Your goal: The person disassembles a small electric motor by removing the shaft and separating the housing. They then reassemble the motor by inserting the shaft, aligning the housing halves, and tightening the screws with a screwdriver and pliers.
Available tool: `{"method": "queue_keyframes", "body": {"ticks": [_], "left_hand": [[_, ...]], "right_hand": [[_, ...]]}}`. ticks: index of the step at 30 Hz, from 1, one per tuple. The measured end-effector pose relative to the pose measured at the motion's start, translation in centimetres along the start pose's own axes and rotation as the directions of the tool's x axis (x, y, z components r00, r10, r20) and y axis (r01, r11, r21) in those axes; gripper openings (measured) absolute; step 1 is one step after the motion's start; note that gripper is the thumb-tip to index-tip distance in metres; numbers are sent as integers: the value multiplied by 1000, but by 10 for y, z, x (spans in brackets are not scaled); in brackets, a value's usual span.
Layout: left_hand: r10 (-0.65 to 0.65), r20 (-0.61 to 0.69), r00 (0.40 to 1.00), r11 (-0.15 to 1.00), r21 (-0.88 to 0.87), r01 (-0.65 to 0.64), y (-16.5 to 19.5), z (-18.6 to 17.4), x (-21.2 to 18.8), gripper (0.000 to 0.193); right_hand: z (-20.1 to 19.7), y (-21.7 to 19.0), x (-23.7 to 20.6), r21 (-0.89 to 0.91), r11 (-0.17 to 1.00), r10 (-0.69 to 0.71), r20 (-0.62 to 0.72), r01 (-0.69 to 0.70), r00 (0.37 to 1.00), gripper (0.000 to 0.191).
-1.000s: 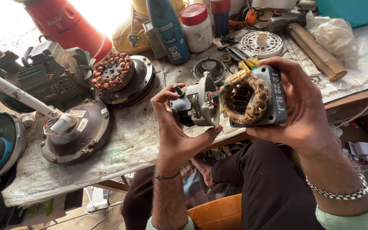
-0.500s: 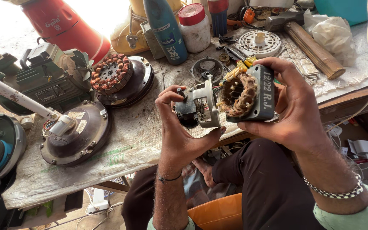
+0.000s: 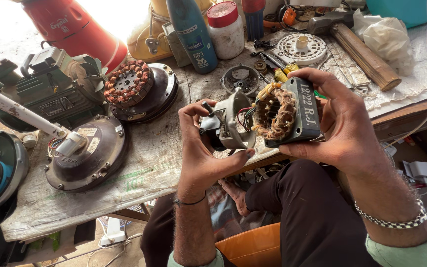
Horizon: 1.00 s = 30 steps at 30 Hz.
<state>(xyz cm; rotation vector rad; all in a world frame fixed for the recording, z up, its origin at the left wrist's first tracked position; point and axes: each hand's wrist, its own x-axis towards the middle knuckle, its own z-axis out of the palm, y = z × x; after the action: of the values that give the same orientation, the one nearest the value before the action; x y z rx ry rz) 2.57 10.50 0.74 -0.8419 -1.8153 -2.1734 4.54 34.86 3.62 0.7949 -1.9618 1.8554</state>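
Motor (image 3: 273,116) lowered (workbench (image 3: 139,168) cluttered)

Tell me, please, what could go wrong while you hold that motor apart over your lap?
1. The thin wires run between the end cover in the left hand and the motor body in the right hand; pulling the halves further apart could strain or snap them.
2. Both parts are held past the table edge, so a slip would likely drop them to the lap or floor.
3. The exposed copper winding could get scraped by fingers.
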Motion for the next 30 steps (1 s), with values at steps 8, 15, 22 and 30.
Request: {"method": "queue_keyframes", "body": {"ticks": [8,15,22,30], "left_hand": [[132,24,991,968,214,-134,-5,-1,-3,99],[96,61,993,986,129,-104,2,-1,-5,116],[34,100,994,999,17,-35,7,1,-4,115],[103,120,987,964,232,-128,7,2,-5,105]], "right_hand": [[2,-3,1,-16,999,50,99,-49,994,102],[5,-8,2,-76,989,137,106,-129,985,99],[8,-12,5,-120,993,6,112,8,994,93],[6,-13,7,-282,956,-48,123,81,991,96]]}}
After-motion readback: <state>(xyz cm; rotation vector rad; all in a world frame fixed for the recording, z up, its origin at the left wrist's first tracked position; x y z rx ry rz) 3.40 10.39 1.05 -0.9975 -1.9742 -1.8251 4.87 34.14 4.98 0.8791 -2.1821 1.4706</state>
